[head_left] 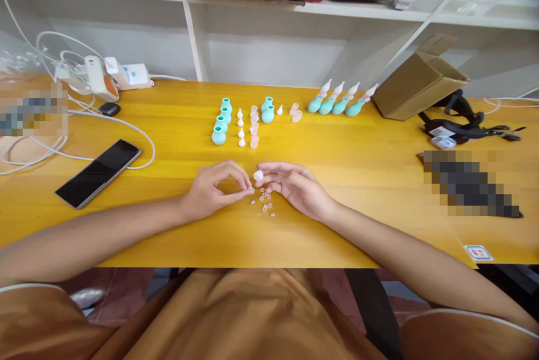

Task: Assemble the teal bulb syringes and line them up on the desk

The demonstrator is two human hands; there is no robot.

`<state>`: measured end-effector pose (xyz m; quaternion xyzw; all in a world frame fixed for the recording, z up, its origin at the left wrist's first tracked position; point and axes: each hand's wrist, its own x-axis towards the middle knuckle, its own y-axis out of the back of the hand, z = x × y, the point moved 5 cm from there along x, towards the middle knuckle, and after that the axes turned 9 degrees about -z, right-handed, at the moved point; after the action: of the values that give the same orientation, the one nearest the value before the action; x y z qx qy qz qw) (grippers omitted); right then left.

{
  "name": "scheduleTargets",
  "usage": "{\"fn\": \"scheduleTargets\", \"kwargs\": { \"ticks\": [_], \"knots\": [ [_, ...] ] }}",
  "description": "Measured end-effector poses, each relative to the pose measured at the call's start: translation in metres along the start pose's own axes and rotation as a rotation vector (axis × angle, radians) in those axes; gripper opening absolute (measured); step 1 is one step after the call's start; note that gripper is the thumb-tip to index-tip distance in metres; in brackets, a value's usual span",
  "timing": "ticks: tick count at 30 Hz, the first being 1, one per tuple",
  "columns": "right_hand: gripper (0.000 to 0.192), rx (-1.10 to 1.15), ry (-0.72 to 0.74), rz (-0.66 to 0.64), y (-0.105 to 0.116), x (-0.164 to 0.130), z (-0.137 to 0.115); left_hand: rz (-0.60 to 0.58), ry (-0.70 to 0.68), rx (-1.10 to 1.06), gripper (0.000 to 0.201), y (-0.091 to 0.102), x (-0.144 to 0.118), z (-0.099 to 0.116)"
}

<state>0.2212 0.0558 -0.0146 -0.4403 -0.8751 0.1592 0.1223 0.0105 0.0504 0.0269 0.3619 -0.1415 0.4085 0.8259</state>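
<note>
My left hand [215, 187] rests on the wooden table [357, 180], its thumb and forefinger pinched on a tiny pale piece at its fingertips. My right hand [295, 185] lies palm up just to its right and holds a small white nozzle tip [258, 175] between its fingertips. Several tiny pale pink pieces [264, 201] lie scattered on the table between and below the two hands. Farther back stand teal rubber bulbs [221, 122], white tips [241, 127] and pink caps [254, 127] in rows.
Several assembled teal aspirators [341, 99] lie at the back right beside a cardboard box [416, 86]. A black phone [99, 172] and white cables [76, 124] lie on the left. A black device [461, 118] sits at the right. Shelves [269, 28] rise behind the table.
</note>
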Motion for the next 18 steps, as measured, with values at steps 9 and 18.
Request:
{"fn": "scheduleTargets", "kwargs": {
  "ticks": [9,18],
  "knots": [
    [0.032,0.057,-0.034,-0.095,-0.011,-0.004,0.005,0.029,-0.009,0.087,0.012,-0.002,-0.002,0.000],
    [0.034,0.055,-0.031,-0.138,-0.013,-0.005,0.006,0.010,0.024,0.073,0.014,-0.001,0.000,-0.003]
  ]
}}
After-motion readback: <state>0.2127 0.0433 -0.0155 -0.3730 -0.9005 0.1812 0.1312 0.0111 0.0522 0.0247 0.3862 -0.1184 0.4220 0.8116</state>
